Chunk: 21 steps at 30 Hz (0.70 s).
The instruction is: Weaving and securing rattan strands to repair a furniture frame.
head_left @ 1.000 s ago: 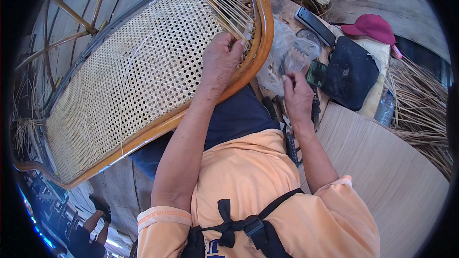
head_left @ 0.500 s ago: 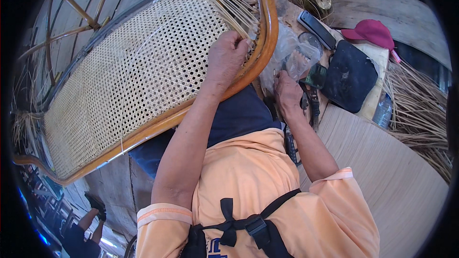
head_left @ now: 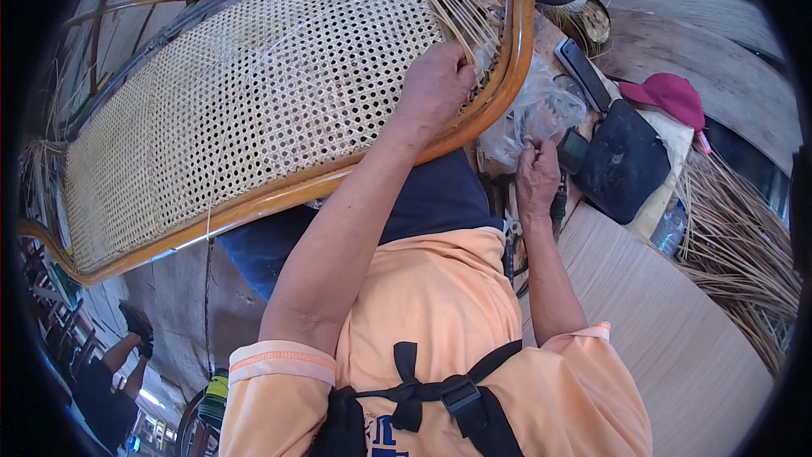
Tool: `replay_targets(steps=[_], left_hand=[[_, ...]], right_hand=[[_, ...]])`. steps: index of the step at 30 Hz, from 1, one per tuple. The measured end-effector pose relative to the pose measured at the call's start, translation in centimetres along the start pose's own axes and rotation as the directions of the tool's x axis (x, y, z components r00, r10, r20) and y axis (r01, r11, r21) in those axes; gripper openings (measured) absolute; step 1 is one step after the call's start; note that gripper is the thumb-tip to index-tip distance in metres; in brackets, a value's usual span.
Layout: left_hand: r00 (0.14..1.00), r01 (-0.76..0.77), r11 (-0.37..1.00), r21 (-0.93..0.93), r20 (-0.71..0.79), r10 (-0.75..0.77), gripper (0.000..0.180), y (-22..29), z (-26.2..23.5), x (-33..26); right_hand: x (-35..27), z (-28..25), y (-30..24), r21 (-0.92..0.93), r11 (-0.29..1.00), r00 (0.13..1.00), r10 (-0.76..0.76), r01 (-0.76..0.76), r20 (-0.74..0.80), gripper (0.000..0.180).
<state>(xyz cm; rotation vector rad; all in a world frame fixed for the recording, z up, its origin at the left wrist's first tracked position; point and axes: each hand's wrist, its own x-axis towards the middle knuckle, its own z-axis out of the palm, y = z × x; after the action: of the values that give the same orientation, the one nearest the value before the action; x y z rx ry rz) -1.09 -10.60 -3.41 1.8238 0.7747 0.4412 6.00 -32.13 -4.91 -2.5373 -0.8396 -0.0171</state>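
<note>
Two bare hands work at one woven cane panel (head_left: 279,93), set in one curved frame (head_left: 338,182) across the person's lap, its greater part extending to the left. The left hand (head_left: 436,89) lies at the panel's right end, its fingers drawn together and pinching at the loose cane strands (head_left: 465,8), which are too many to count. The right hand (head_left: 539,179) is just beside one plastic bag (head_left: 541,110); its fingers are curled, and whether they pinch anything cannot be told. Also to the right are one red cap (head_left: 672,95), one black pad (head_left: 622,161) and one bottle (head_left: 670,228). The panel is pale and matte, pierced by regular holes; the frame is glossy brown and rounded; the bag is clear and crumpled; the strands are thin and straight.
</note>
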Motion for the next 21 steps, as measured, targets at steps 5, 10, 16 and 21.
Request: replay_targets(steps=[5,10,16,21], left_hand=[[0.998,-0.057,0.996,0.072,-0.016,0.058,0.020,-0.1,0.2,-0.1],[0.995,-0.049,0.998,0.050,0.092,0.044,0.022,0.2,-0.6,-0.1],[0.990,-0.044,0.998,0.042,0.135,0.038,0.024,0.6,-0.7,-0.1],[0.992,-0.073,0.995,0.067,0.106,0.065,0.023,0.5,-0.5,-0.5]], right_hand=[[0.7,-0.7,-0.1,0.480,0.849,0.973,0.224,-0.223,0.056,0.011],[1.7,-1.8,-1.1,0.672,0.678,0.942,0.324,-0.297,0.090,0.013],[2.9,-4.3,-1.3,0.760,0.554,0.918,0.370,-0.339,0.140,0.011],[4.8,-6.4,-3.6,0.825,0.507,0.956,0.265,-0.249,0.126,0.011]])
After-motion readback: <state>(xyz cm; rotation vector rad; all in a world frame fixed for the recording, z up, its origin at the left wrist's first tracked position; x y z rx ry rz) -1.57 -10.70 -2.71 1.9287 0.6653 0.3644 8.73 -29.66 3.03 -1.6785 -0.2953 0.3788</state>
